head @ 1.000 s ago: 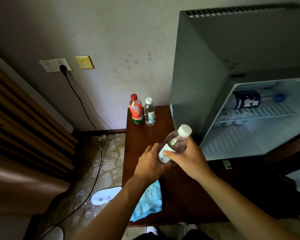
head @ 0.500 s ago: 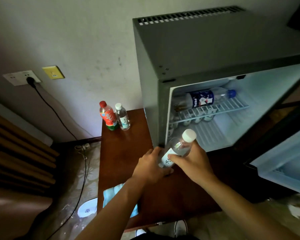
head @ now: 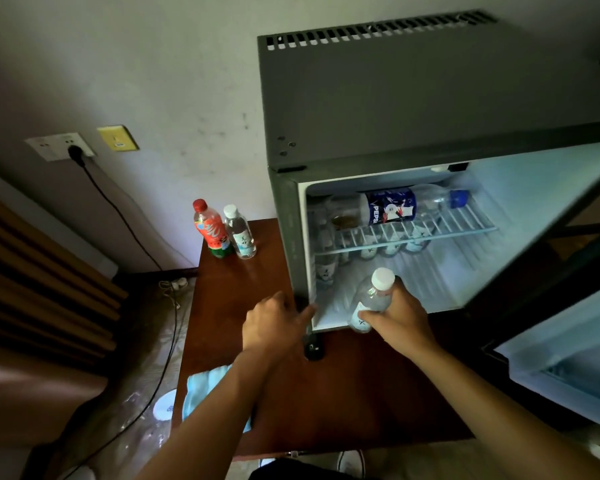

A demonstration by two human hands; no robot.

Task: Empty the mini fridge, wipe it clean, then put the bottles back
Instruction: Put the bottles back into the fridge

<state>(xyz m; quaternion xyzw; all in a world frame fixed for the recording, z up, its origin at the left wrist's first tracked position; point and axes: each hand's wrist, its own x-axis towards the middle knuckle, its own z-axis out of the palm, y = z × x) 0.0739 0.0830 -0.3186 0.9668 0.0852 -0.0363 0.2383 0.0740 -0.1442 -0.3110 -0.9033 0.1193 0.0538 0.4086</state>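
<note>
The grey mini fridge point(head: 413, 98) stands open on the wooden table point(head: 326, 393). My right hand point(head: 400, 318) grips a clear water bottle point(head: 371, 299) with a white cap, held tilted at the fridge's lower front opening. My left hand point(head: 274, 323) hovers just left of the fridge's bottom corner, fingers relaxed, holding nothing. A Pepsi bottle point(head: 402, 204) lies on the wire shelf point(head: 413, 233), and several small water bottles point(head: 368, 251) stand behind it below. A red-capped drink bottle point(head: 211, 230) and a small water bottle point(head: 240, 233) stand at the table's back.
A blue cloth point(head: 205, 386) lies on the table's near left edge under my left forearm. The fridge door point(head: 568, 348) hangs open at right. A black cable point(head: 118, 216) runs from a wall socket point(head: 63, 145) down to the floor. A slatted wooden panel point(head: 32, 271) stands left.
My left hand has let go of the water bottle and moved left. My right hand has carried the bottle rightward to the fridge's lower opening. The view has swung toward the fridge.
</note>
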